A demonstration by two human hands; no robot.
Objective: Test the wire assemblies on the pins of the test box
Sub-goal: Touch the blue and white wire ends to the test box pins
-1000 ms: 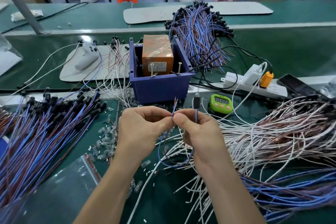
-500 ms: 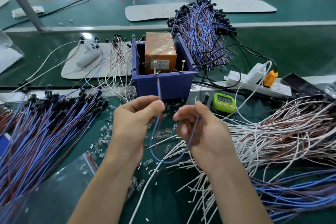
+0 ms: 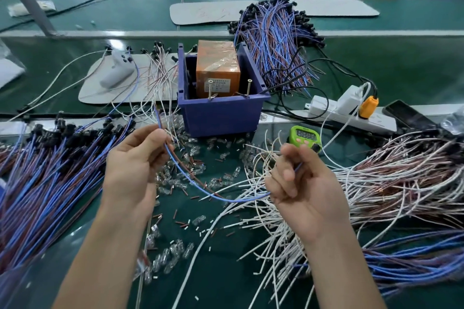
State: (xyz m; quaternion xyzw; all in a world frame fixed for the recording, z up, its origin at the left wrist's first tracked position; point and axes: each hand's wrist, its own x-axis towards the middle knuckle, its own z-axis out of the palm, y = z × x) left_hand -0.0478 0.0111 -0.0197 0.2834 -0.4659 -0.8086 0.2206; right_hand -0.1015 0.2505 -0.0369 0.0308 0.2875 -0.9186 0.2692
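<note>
A blue-and-brown wire assembly (image 3: 198, 188) sags in a loop between my hands. My left hand (image 3: 135, 160) pinches it near one end, whose tip points up just left of the test box. My right hand (image 3: 298, 183) grips the other end in curled fingers. The test box (image 3: 221, 113) is a blue bin with an orange unit (image 3: 217, 68) inside. Two metal pins, the left pin (image 3: 210, 89) and the right pin (image 3: 249, 88), stand on its front rim. Both hands are in front of and below the box, apart from the pins.
A heap of blue-brown assemblies (image 3: 47, 173) lies at left, white and brown wires (image 3: 376, 183) at right, another bundle (image 3: 273, 37) behind the box. Small glass bulbs (image 3: 200, 170) litter the green bench. A green timer (image 3: 305, 137), power strip (image 3: 351, 113) and phone (image 3: 409, 114) sit right.
My hands have drawn apart, stretching the wire loop wider. The left hand has moved left and the right hand right and down; the wire's upper end has swung left of the box.
</note>
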